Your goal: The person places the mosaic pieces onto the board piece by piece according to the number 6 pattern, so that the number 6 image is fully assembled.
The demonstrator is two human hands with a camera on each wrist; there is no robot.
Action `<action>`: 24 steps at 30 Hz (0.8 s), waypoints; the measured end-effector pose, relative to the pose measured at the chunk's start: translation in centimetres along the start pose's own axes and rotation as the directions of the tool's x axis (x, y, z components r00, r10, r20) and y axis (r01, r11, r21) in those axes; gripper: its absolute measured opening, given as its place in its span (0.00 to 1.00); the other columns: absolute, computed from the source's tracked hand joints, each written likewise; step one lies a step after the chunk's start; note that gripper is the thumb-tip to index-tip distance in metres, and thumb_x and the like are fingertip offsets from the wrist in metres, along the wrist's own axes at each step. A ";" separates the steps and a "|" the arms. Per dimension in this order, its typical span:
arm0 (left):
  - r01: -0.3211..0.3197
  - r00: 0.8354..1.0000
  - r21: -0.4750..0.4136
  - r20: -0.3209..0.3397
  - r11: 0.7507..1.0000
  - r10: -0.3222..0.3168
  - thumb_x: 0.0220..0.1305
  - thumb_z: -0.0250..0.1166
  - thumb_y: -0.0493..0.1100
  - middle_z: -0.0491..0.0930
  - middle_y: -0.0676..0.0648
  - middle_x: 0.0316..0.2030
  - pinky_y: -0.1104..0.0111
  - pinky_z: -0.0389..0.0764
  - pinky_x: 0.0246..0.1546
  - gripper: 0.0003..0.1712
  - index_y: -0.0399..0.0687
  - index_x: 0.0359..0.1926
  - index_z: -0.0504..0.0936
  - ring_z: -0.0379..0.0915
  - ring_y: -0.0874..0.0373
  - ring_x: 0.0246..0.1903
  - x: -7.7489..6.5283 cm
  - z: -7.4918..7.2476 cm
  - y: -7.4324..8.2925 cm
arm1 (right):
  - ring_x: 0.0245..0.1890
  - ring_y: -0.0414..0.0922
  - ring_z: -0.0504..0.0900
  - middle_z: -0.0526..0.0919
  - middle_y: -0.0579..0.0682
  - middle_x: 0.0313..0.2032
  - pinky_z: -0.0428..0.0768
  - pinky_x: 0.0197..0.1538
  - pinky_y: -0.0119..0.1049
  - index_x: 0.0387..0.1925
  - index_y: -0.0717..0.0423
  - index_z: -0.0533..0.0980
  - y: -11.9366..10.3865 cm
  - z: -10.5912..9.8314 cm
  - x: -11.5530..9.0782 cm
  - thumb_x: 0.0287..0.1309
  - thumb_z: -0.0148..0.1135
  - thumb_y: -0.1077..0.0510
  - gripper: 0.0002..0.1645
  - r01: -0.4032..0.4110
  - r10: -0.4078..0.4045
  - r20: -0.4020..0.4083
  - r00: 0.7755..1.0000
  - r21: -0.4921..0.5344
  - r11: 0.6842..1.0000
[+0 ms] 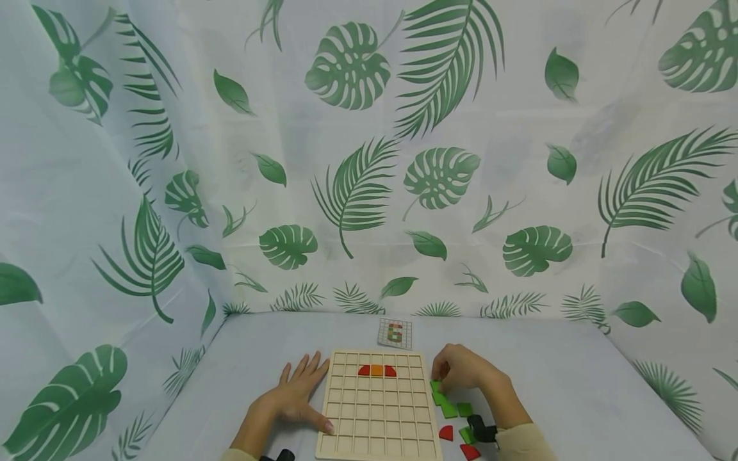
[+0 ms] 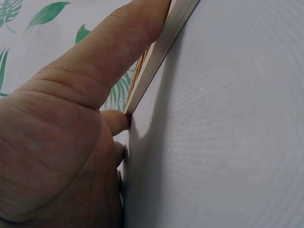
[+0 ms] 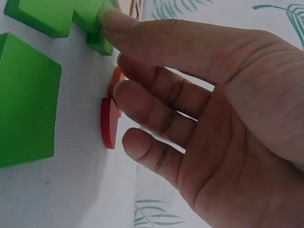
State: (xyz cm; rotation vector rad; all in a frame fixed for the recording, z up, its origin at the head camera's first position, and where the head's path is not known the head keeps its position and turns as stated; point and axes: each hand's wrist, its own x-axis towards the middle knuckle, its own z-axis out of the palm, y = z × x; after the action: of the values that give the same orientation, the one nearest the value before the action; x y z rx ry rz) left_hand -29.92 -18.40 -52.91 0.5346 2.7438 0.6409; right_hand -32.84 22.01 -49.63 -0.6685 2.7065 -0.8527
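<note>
- Head view: A pale wooden grid board (image 1: 369,422) is set on the white-covered table (image 1: 576,390) between two hands, its near edge close to the bottom of the frame.
- Three neighbouring cells are filled in the board's second row from the far side: an orange square (image 1: 377,371) is flanked by two red quarter-rounds (image 1: 364,371).
- The board's left edge is touched by the thumb of the left hand (image 1: 294,395), its fingers spread beside it.
- Loose green tiles (image 1: 449,410) and red pieces (image 1: 446,433) are scattered to the board's right; the farthest tiles are partly covered by the right hand (image 1: 468,369), its fingers bent downward.
- A small card (image 1: 394,333) is laid beyond the board, its printed coloured pattern too small to be made out fully.
- Left wrist view: The board's side is seen at a slant, its cells hidden; the thumb is cut off at the top, the other fingers mostly masked by the palm.
- Right wrist view: A green tile is touched by the thumb; whether it is pinched cannot be determined, the opposing fingertip being hidden. An orange piece (image 3: 113,86) is half masked by bent fingers, near a red one; a green tile is cut off at left.
</note>
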 end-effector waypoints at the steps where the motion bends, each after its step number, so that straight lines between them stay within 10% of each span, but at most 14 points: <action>1: -0.001 1.000 -0.002 0.000 1.000 0.001 0.33 0.81 0.76 0.40 0.37 0.84 0.30 0.31 0.76 0.82 0.49 0.83 0.52 0.30 0.35 0.83 0.0 0.0 0.1 | 0.27 0.43 0.77 0.81 0.43 0.24 0.76 0.29 0.37 0.25 0.52 0.85 0.0 0.0 0.0 0.43 0.80 0.70 0.12 0.001 -0.001 0.001 1.000 -0.002 1.000; 24: -0.003 1.000 0.007 0.005 1.000 0.003 0.34 0.81 0.76 0.41 0.36 0.83 0.30 0.32 0.76 0.81 0.47 0.83 0.52 0.32 0.34 0.83 -0.3 -0.4 0.5 | 0.24 0.41 0.77 0.82 0.46 0.26 0.77 0.25 0.35 0.28 0.55 0.83 -1.4 -0.9 -0.1 0.52 0.71 0.70 0.08 0.075 -0.071 -0.056 0.996 0.070 0.995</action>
State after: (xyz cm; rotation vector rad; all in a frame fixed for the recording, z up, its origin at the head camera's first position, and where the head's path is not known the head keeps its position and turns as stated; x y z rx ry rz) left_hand -29.65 -18.21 -52.30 0.5407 2.7423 0.6300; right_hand -32.56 21.47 -48.04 -0.7430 2.6980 -0.9951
